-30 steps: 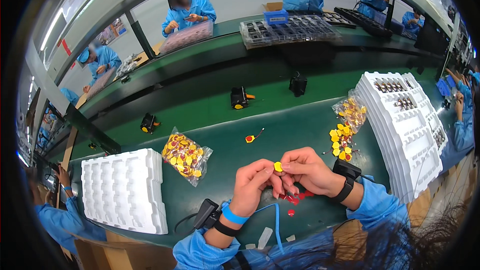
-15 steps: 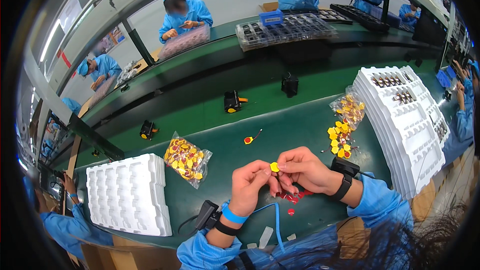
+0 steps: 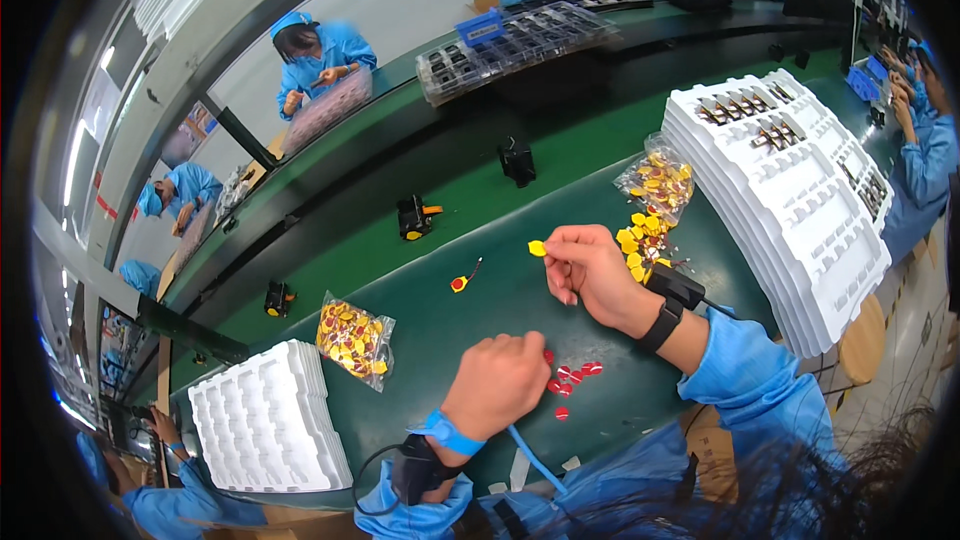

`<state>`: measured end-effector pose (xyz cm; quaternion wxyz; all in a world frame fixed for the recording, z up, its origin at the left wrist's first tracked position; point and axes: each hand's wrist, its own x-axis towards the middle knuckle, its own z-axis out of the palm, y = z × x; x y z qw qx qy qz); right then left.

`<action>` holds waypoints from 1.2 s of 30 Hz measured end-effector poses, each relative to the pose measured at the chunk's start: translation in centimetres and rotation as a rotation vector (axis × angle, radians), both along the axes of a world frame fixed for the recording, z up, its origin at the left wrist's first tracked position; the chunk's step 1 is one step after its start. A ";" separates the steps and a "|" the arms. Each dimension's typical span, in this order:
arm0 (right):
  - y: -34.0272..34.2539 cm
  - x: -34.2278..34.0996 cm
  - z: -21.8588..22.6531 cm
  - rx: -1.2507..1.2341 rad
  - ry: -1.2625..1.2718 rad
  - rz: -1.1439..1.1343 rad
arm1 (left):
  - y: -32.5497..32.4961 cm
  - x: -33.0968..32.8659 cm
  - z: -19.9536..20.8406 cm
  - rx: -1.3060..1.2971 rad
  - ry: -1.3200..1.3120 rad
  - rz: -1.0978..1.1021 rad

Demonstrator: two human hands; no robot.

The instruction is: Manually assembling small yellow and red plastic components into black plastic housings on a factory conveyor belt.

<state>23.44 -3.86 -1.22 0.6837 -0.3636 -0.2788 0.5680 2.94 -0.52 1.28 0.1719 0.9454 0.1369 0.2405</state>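
Observation:
My right hand is raised over the green table, pinching a small yellow hexagonal piece by its edge. Lower and to the left, my left hand is closed with its back toward me. Its fingertips are hidden, so what they hold, if anything, cannot be made out. Several small red discs lie just right of its knuckles. Beyond the hands sits a single yellow piece with a red disc and a short wire tail. A loose heap of yellow pieces lies right of my right hand.
Clear bags of yellow and red pieces stand left and right. White moulded trays are stacked at left and right. Small black devices sit on the green conveyor. Co-workers work beyond and at both sides.
My hands have parted. The right has moved up and away with the yellow piece; the left has dropped toward the red discs and turned its back to me. The view has shifted.

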 end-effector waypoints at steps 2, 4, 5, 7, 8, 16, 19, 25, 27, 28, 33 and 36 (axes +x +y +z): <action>0.0 0.5 -0.2 0.001 -0.006 -0.050 | -1.0 2.2 1.1 0.345 0.474 -0.061; -0.1 0.9 -0.3 -0.022 -0.007 -0.085 | -1.2 4.0 0.5 0.352 0.547 -0.104; -0.1 0.9 -0.2 -0.013 -0.002 -0.083 | -1.3 4.6 0.4 0.258 0.612 -0.196; 0.0 0.7 -0.2 -0.014 0.006 -0.087 | -1.1 5.6 0.6 0.166 0.755 -0.247; 0.1 0.7 -0.2 -0.008 0.011 -0.084 | -0.5 6.0 1.4 0.171 0.761 -0.242; 0.6 1.5 0.0 -0.032 -0.191 -0.517 | 10.1 6.4 5.3 -0.703 -0.008 0.215; 1.3 0.6 -1.0 0.007 -0.378 -0.566 | 15.3 8.5 3.4 -0.628 -0.174 0.269; 0.9 -0.2 -1.5 0.126 -0.681 -0.655 | 20.8 14.9 1.0 -0.347 -0.115 0.645; 0.8 -0.2 -1.7 0.134 -0.703 -0.654 | 20.7 16.5 0.8 -0.391 -0.035 0.709; 0.8 -0.1 -1.8 0.130 -0.718 -0.647 | 20.4 17.3 0.6 -0.441 0.059 0.775; 0.9 -0.3 -1.5 0.134 -0.745 -0.698 | 19.3 16.4 -1.0 -0.917 -0.081 0.290; 1.0 0.2 -1.7 0.120 -0.716 -0.746 | 14.6 14.1 0.8 -0.933 -0.203 0.172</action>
